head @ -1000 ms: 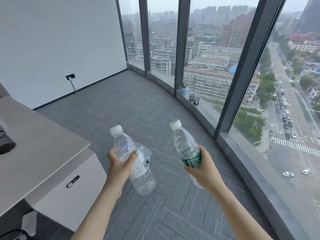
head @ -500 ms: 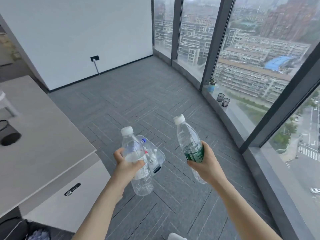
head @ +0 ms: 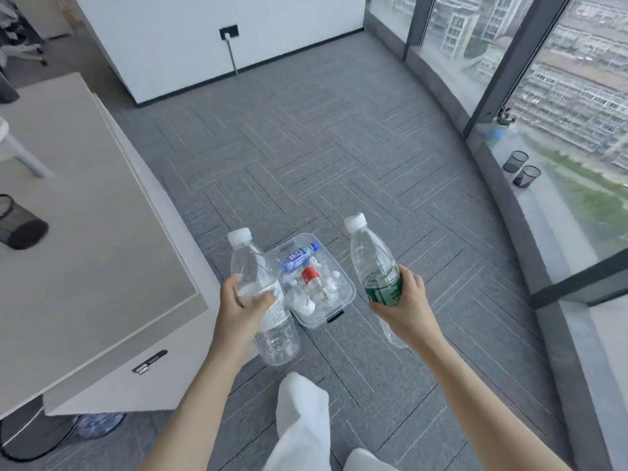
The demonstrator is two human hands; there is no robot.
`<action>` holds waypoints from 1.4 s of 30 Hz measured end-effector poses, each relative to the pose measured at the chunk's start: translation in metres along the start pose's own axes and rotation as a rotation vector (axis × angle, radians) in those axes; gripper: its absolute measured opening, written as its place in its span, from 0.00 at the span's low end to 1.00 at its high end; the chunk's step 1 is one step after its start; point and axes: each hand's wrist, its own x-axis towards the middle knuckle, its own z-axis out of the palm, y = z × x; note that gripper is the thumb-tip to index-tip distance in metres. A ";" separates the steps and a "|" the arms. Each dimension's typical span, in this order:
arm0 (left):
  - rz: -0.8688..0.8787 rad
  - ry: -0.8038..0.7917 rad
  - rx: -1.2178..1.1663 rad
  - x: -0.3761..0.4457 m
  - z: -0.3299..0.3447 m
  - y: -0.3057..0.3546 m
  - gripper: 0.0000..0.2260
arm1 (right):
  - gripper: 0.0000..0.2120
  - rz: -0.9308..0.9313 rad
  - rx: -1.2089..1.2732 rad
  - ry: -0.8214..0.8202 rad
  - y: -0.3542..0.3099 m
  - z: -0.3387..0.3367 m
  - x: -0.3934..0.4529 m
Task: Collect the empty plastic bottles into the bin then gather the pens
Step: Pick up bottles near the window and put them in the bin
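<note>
While I'm walking up to the bin (head: 343, 302) on the floor, I've got one empty bottle per hand, so this is the bottle-collecting part, pens come later. My left hand (head: 238, 309) is wrapped around the white-label bottle (head: 263, 294) at its middle, and my right hand (head: 406, 309) grips the green-label bottle (head: 373, 263) around the label. Both are held roughly upright, caps on, well above the clear bin that sits between my hands, just ahead.

Next move, I'd guess: get over the bin and drop them in. It's already got a pile of bottles, so they'll probably land on top.

What I can't make out: how many bottles are in that jumble, since it's all clear plastic. My right hand hides the lower part of the green one. No pens visible anywhere; the mesh cup (head: 18, 222) on the desk (head: 95, 212) is cut off at the edge, and the two cups (head: 521, 171) on the far window ledge look empty, hard to tell.
</note>
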 end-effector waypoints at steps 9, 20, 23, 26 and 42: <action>-0.049 -0.111 0.083 0.139 0.012 0.005 0.26 | 0.38 0.212 -0.034 0.048 0.001 0.073 0.126; -0.347 -0.058 0.120 0.252 0.047 -0.095 0.34 | 0.40 0.437 -0.136 -0.245 0.087 0.204 0.306; -0.434 -0.054 0.110 0.278 0.073 -0.127 0.34 | 0.40 0.559 -0.270 -0.257 0.123 0.236 0.351; -0.485 -0.071 0.098 0.302 0.103 -0.156 0.33 | 0.40 0.640 -0.353 -0.293 0.157 0.259 0.386; -0.544 -0.058 0.116 0.385 0.179 -0.210 0.27 | 0.31 0.391 -0.449 -0.334 0.216 0.316 0.414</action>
